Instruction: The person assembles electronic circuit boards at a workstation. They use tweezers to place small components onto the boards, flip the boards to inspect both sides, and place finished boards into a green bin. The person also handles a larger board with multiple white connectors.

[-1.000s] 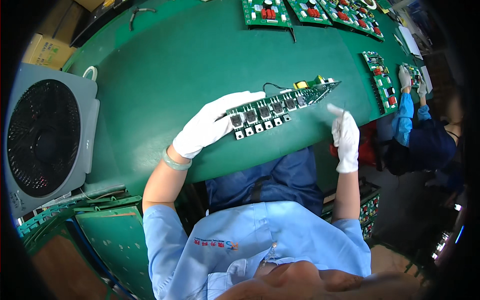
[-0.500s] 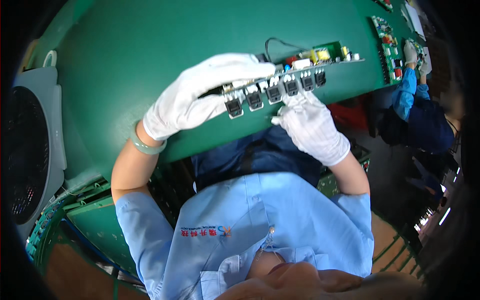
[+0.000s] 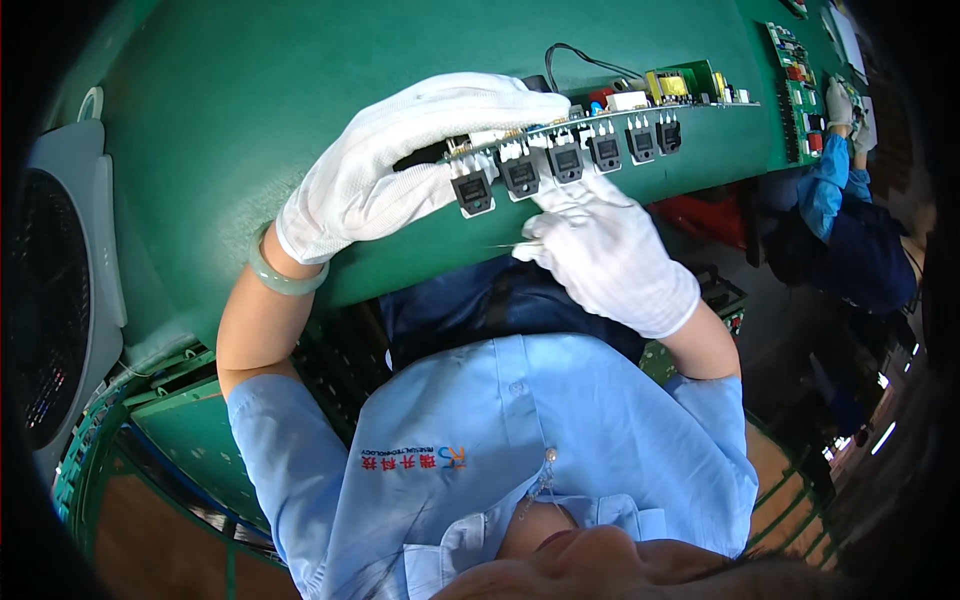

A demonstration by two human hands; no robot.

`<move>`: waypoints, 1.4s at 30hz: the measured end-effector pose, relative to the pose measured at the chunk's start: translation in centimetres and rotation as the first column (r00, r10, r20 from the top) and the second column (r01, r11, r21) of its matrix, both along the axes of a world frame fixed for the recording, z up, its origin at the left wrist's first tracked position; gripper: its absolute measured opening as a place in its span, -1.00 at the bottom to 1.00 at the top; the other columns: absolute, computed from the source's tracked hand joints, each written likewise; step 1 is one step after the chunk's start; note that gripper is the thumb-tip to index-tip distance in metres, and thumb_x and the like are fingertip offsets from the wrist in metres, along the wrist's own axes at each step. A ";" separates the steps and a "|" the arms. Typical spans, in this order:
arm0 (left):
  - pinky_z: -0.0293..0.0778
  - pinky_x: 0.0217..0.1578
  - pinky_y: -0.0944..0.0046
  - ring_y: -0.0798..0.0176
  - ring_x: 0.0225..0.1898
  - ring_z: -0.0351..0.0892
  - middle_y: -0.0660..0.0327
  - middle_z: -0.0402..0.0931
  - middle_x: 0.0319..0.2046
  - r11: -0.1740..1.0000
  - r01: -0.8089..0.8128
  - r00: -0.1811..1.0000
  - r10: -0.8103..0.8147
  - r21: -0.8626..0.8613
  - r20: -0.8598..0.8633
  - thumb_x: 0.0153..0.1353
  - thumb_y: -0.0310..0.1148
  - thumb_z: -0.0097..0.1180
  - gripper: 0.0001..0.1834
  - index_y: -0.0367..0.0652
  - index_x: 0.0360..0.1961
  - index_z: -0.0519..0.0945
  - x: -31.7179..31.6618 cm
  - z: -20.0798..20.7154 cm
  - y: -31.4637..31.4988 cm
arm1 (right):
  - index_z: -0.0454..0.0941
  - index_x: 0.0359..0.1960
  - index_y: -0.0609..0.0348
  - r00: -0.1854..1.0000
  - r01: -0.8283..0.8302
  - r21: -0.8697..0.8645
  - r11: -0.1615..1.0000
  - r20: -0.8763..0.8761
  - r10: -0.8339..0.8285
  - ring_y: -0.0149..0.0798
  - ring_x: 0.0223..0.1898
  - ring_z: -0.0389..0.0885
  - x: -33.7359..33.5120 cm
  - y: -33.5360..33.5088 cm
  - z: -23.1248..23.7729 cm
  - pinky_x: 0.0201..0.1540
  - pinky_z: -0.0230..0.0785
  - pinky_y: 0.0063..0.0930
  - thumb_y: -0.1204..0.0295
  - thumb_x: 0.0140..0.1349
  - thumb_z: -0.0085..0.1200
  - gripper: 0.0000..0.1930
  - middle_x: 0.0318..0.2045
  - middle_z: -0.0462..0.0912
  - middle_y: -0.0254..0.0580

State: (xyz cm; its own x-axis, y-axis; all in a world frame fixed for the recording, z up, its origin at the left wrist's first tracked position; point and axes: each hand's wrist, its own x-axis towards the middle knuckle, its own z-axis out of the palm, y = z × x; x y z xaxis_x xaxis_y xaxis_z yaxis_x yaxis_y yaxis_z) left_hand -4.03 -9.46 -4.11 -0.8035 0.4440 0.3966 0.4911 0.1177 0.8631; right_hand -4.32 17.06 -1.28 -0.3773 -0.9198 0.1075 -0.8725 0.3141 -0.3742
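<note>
My left hand point(image 3: 385, 175), in a white glove, grips the left end of a circuit board point(image 3: 640, 112), thumb below and fingers over it. The board is held on edge above the table, its component side facing away from me. Along its near side hangs a row of several black transistors point(image 3: 565, 162) on metal legs. My right hand point(image 3: 610, 255), also gloved, is closed just below the row, its fingertips close behind the middle transistors. From its thumb side a thin pointed metal tool point(image 3: 515, 245) sticks out to the left; its exact kind is unclear.
The green table point(image 3: 230, 90) spreads beneath the board. A grey fan point(image 3: 95, 230) stands at the left edge. At the far right, another circuit board point(image 3: 797, 95) lies near a co-worker's gloved hands point(image 3: 842, 105). A red object point(image 3: 705, 218) sits below the table's edge.
The board has moved up and slightly right in the picture, still in my left hand. My right hand has dropped relative to it, and the thin tool's tip now shows pointing left.
</note>
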 end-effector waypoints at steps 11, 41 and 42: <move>0.32 0.30 0.04 -0.09 0.25 0.47 0.00 0.55 0.19 0.997 0.025 1.000 -0.025 0.078 -0.001 0.30 -0.17 0.07 -0.46 -0.31 0.20 0.56 -0.1 -0.4 -0.1 | 0.51 -0.39 0.26 0.997 0.008 0.042 0.999 0.075 -0.011 0.19 0.11 0.61 0.5 -1.0 0.4 0.33 0.29 -0.01 0.23 0.27 0.15 -0.70 0.02 0.63 0.29; 0.33 0.25 0.04 -0.06 0.24 0.43 -0.04 0.46 0.26 0.990 0.033 0.998 -0.040 0.134 0.048 0.16 -0.57 0.11 -0.46 -0.33 0.22 0.47 1.6 -0.6 0.5 | 0.56 0.13 0.31 0.701 0.682 -0.085 0.726 0.359 -0.617 -0.12 -0.21 0.74 4.8 4.1 -3.2 -0.13 0.56 -0.38 0.54 0.29 0.19 -0.64 -0.09 0.73 0.02; 0.33 0.25 0.05 -0.05 0.23 0.43 -0.04 0.47 0.26 0.990 0.042 0.997 -0.050 0.136 0.052 0.16 -0.57 0.11 -0.45 -0.33 0.24 0.46 1.5 -0.7 0.3 | 0.55 0.15 0.30 0.735 0.655 -0.108 0.748 0.319 -0.598 -0.09 -0.19 0.72 4.6 3.8 -3.2 -0.10 0.55 -0.36 0.54 0.30 0.18 -0.63 -0.07 0.72 0.03</move>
